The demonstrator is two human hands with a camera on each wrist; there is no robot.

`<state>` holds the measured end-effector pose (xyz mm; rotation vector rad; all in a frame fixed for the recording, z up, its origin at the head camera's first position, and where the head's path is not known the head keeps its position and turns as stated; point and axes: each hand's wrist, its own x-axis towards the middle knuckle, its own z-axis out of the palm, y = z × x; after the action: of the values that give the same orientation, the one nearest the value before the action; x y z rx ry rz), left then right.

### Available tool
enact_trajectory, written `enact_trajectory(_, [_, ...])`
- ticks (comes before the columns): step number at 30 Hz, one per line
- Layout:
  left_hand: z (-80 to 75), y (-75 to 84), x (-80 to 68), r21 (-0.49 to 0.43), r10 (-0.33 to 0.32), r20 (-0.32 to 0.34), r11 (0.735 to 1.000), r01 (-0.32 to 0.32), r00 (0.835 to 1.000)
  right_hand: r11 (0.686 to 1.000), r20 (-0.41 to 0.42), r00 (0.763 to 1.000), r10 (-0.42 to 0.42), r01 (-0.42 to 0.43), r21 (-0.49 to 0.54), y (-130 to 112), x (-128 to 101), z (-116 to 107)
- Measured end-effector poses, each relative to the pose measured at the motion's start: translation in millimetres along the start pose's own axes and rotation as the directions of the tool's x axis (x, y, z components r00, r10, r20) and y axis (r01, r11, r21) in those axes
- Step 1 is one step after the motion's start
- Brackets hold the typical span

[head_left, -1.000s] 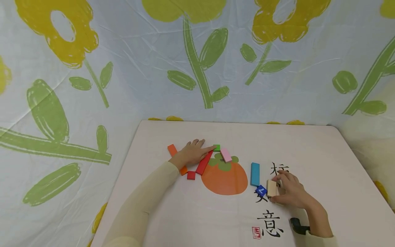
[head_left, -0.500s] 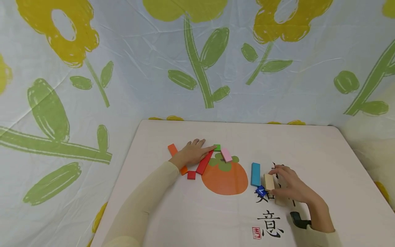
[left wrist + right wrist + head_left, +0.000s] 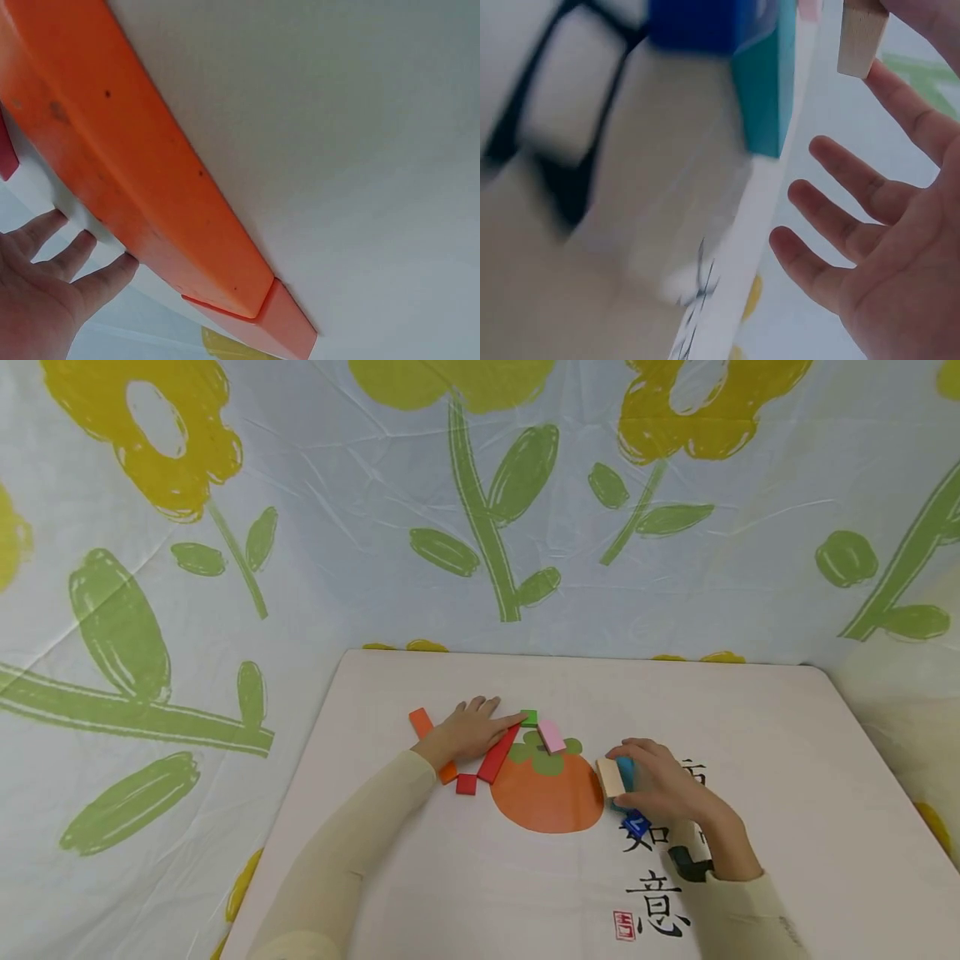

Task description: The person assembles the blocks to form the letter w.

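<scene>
Natural-wood block (image 3: 611, 777) sits pinched in the right hand (image 3: 658, 785), lifted over the right edge of the printed persimmon (image 3: 546, 793), with the teal block (image 3: 624, 770) just behind it and the small blue block (image 3: 636, 823) lower right of the fruit. Up left of the persimmon, the left hand (image 3: 467, 732) lies flat, fingers straight, over the orange bar (image 3: 422, 723) and red bar (image 3: 498, 755), fingertips by the green block (image 3: 529, 718) and pink block (image 3: 551, 737). No containers show on the table (image 3: 750, 710).

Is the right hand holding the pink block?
No, the right hand holds a tan wooden block; the pink block lies apart on the table.
</scene>
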<state>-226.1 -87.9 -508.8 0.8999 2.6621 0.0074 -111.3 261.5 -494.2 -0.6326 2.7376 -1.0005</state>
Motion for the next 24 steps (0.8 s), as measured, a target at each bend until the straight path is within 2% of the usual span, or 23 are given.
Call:
enact_trajectory(8, [1.2, -1.2, 1.6, -0.021, 0.002, 0.004, 1.000, -0.002, 1.000, 0.997, 0.023, 0.997, -0.078, 0.078, -0.001, -9.6, 31.1, 11.6])
enact_trajectory(14, [3.7, -2.6, 3.0, -0.015, 0.003, -0.001, 1.000, -0.003, 1.000, 0.996, 0.069, 0.996, -0.058, 0.062, -0.066, -17.3, 41.9, 18.8])
enact_trajectory(20, [2.9, -2.1, 1.7, 0.016, 0.007, -0.019, 1.000, -0.007, 1.000, 0.991, 0.107, 0.992, -0.070, 0.081, -0.110, -21.0, 46.4, 25.5])
enact_trajectory(24, [3.6, -2.0, 2.0, 0.012, 0.008, -0.025, 1.000, -0.007, 1.000, 0.989, 0.121, 0.992, -0.044, 0.060, -0.133, -21.6, 47.2, 28.7])
